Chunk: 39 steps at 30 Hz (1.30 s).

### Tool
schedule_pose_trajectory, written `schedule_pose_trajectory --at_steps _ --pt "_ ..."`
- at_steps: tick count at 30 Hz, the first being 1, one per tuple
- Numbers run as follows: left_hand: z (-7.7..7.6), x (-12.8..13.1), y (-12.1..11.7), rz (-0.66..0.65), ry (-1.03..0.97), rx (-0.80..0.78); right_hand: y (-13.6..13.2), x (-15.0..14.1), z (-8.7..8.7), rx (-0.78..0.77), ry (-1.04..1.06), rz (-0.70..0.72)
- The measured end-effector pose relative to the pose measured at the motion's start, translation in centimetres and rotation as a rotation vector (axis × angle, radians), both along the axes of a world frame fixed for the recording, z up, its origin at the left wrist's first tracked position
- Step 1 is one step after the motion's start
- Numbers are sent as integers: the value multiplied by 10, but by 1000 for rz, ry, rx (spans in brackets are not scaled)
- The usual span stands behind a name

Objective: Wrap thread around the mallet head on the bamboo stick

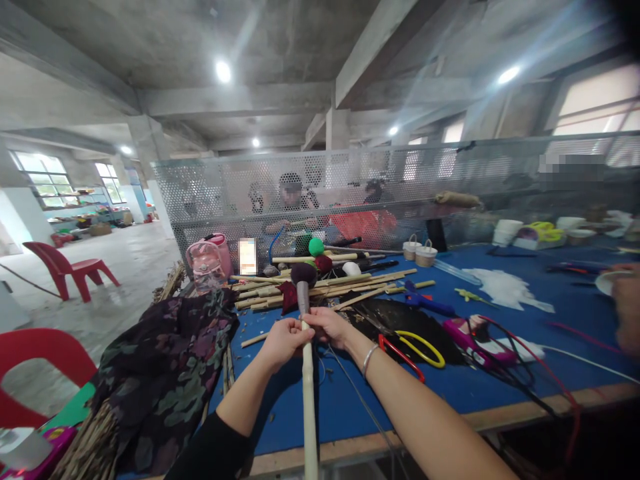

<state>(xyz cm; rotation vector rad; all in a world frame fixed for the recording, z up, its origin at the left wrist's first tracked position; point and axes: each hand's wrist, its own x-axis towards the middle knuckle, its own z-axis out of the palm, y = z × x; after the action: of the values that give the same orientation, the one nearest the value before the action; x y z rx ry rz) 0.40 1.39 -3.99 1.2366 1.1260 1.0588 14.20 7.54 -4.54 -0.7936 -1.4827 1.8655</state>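
A pale bamboo stick (309, 407) runs from the table's front edge up through both my hands. On its far end sits a dark purple ball (303, 273) with a greyish cloth sleeve (303, 297) drawn down around the stick. My left hand (286, 340) is closed, thumb and fingers pinching the stick just under the sleeve. From the right, my right hand (327, 327) pinches at the same spot, its fingertips touching the stick. A thin grey wire (353, 383) trails below my right hand; whether the fingers grip it too is hidden.
Several bamboo sticks (350, 285) lie behind, with a green ball (315, 247). Scissors with red and yellow handles (420, 348) and a purple glue gun (475, 343) are at right. Patterned dark cloth (165, 380) covers the left side. A perforated metal screen (225, 193) stands behind; another person's hand (629, 310) shows far right.
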Motion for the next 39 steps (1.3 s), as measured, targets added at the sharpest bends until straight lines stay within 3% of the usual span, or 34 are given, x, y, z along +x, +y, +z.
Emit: schedule_pose_trajectory --at_steps 3,7,10,14,17,19,23,26,28,33,39 --pt "5 0 -4 -130 -82 -28 1 5 2 -66 92 91" --pt "8 1 -7 -182 -146 -62 1 8 1 -32 104 115" --pt "5 1 -5 -145 -78 -82 3 6 -3 31 20 62" --pt "-2 0 0 25 140 1 2 2 -6 49 -43 35" --pt "-3 -1 2 89 194 20 1 1 -4 52 -58 16" --pt "0 -2 1 73 136 19 1 1 -3 30 -30 19" --pt "8 -3 -3 -92 -87 -60 2 3 -2 1 83 71" --pt "8 -3 -5 -157 -128 -146 2 2 -3 36 66 63" --pt "5 -3 -5 -119 -55 -160 1 1 -3 55 3 36" --pt "-7 -5 2 12 147 -14 -3 -1 -4 108 -126 -21" --pt "-3 -7 2 -21 57 -28 -4 -1 0 75 -59 25"
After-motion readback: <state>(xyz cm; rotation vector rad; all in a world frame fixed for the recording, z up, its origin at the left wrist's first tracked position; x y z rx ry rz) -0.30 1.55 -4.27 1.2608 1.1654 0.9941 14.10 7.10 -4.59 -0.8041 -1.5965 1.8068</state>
